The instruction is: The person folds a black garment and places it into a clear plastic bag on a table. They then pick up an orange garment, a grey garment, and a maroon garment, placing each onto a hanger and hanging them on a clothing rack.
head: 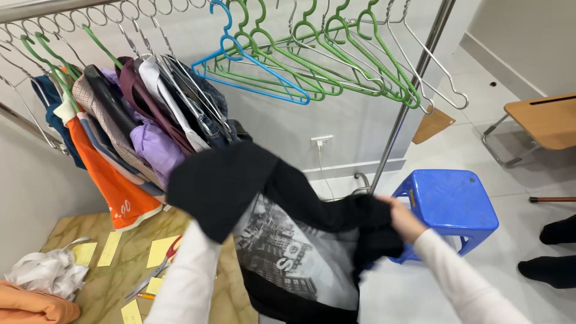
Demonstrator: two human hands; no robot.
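A person in white sleeves holds a black T-shirt up in front of a clothes rail. The shirt hangs crumpled between the two arms, its grey printed panel turned toward the camera, its lower edge dropping out of view at the bottom. The right hand pinches the shirt's edge on the right side, its grip clamped on the black cloth just in front of a blue plastic stool. The left hand is hidden under the shirt's raised left part; only the sleeve shows running up into the fabric, so I cannot tell how that grip stands.

Behind the shirt, clothes hang bunched on the rail's left half: an orange garment, a lilac one and several dark pieces. Further right hang empty hangers, one blue hanger and a row of green hangers, with a few bare wire ones beside them.

Below left stands a marbled desk carrying yellow paper slips, red-handled scissors and a crumpled white bag. At the far right edge a pair of dark feet rests on the white floor, near a wooden chair.
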